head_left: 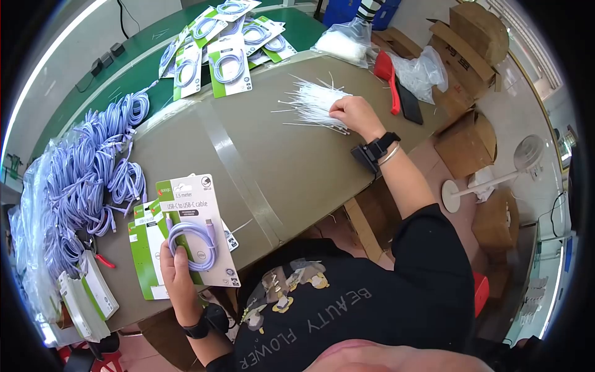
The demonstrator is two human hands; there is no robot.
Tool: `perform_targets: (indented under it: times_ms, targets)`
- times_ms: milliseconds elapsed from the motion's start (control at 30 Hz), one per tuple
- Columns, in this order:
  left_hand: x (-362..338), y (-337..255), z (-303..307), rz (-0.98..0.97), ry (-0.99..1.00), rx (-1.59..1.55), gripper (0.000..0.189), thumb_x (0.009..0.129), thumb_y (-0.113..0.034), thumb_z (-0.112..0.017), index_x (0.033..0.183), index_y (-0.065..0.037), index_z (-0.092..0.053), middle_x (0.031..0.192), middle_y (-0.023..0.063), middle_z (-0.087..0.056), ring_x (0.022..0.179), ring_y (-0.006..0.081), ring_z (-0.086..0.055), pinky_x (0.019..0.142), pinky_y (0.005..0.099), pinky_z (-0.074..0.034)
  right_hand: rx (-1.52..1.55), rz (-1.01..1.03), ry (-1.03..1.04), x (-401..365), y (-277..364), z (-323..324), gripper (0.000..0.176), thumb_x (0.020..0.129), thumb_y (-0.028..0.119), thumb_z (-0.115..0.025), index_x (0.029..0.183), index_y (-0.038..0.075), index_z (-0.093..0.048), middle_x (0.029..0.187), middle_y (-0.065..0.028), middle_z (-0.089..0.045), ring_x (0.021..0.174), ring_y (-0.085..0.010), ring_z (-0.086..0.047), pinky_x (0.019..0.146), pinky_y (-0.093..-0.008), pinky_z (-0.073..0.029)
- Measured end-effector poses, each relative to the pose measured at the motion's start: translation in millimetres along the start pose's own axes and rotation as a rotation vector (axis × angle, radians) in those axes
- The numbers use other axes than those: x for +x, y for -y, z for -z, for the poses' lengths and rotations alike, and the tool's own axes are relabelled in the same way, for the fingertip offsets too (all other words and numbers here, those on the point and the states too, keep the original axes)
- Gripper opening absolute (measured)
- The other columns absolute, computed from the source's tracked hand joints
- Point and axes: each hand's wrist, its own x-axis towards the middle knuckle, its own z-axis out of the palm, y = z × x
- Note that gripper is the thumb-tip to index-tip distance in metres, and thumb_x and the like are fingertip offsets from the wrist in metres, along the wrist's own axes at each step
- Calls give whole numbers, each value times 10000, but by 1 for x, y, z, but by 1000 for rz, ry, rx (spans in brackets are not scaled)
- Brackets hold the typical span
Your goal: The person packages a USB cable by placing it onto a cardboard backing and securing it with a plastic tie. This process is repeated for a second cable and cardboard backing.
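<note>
My left hand (178,278) grips a white and green cardboard packaging card (218,263) printed "USB-C to USB-C cable". Against the card's front lies a coiled lilac USB-C cable (212,248), with my thumb over the coil. Beneath are more flat packaging cards (144,263) near the table's front edge. At the far side of the table, my right hand (359,116) reaches to the right edge of a loose pile of white cable ties (313,102). Its fingers are pinched together on the ties; how many they hold is hidden.
Many bundled lilac cables (83,167) are heaped at left, near red-handled pliers (104,260) and a card stack (83,304). Carded cables (229,68) are piled at the back. A red-handled brush (387,77), a black phone-like slab (409,104) and plastic bags (344,44) occupy the far right.
</note>
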Motion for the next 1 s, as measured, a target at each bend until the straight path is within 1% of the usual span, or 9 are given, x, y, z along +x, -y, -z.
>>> perform_targets:
  times_ms: [200, 300, 400, 433, 533, 600, 667, 733, 1000]
  targets:
    - [4, 2, -11, 21, -8, -185, 311, 974, -146, -453, 1229, 22, -508, 1069, 46, -570, 964, 101, -518, 845, 246, -414, 352, -190, -103, 0, 25, 26, 149, 819, 192, -683, 843, 45, -672, 842, -71, -679, 704, -173, -653, 642, -303, -506]
    - [2, -2, -14, 53, -5, -244, 340, 973, -151, -457, 1257, 31, -494, 1117, 63, -578, 1021, 114, -533, 888, 261, -419, 1181, -388, 32, -2, 64, 39, 138, 900, 198, -645, 898, 60, -647, 814, 8, -649, 711, -63, -612, 602, -201, -464]
    - [4, 8, -17, 139, -90, -486, 328, 970, -163, -461, 1233, 27, -509, 1050, 55, -599, 905, 117, -579, 769, 244, -468, 1329, -339, 155, -6, 103, 38, 131, 915, 208, -632, 923, 78, -635, 809, 14, -639, 691, -55, -597, 601, -180, -457]
    - [2, 6, -16, 133, -1, -583, 324, 969, -163, -459, 1231, 23, -501, 976, 46, -596, 784, 114, -576, 674, 236, -462, 1400, -311, 224, -8, 117, 37, 128, 923, 214, -626, 936, 86, -629, 807, 17, -634, 680, -51, -589, 600, -169, -454]
    - [4, 5, -19, 85, 200, -853, 344, 971, -195, -474, 1245, 13, -454, 779, 27, -547, 479, 99, -487, 444, 222, -375, 1398, -218, 343, -22, 164, 33, 114, 918, 186, -630, 913, 72, -627, 772, 23, -615, 650, -58, -572, 571, -184, -451]
    - [1, 6, -22, 85, 186, -983, 427, 961, -246, -515, 1273, 25, -411, 761, 47, -536, 456, 100, -483, 427, 221, -363, 1306, -119, 416, -39, 199, 30, 99, 902, 155, -643, 895, 57, -629, 751, 9, -610, 641, -72, -574, 557, -198, -445]
    - [7, 9, -22, 1, 341, -1196, 498, 957, -327, -521, 1266, 49, -412, 770, 73, -549, 465, 116, -503, 411, 232, -367, 1225, 6, 463, -56, 224, 17, 85, 885, 124, -655, 878, 43, -632, 729, -6, -605, 633, -86, -576, 544, -213, -440]
    - [7, 11, -12, 17, 366, -1274, 529, 959, -361, -505, 1267, 57, -409, 774, 88, -554, 465, 125, -509, 402, 246, -374, 831, 535, 127, -71, 240, 7, 64, 838, 60, -677, 846, 12, -634, 703, -60, -599, 612, -151, -585, 531, -262, -440]
    - [3, 15, -9, 50, 528, -1491, 629, 957, -456, -459, 1264, 90, -398, 776, 126, -567, 468, 146, -526, 370, 289, -392, 808, 537, 143, -84, 254, -15, 51, 820, 35, -673, 829, 6, -632, 727, -111, -610, 601, -240, -578, 549, -306, -459]
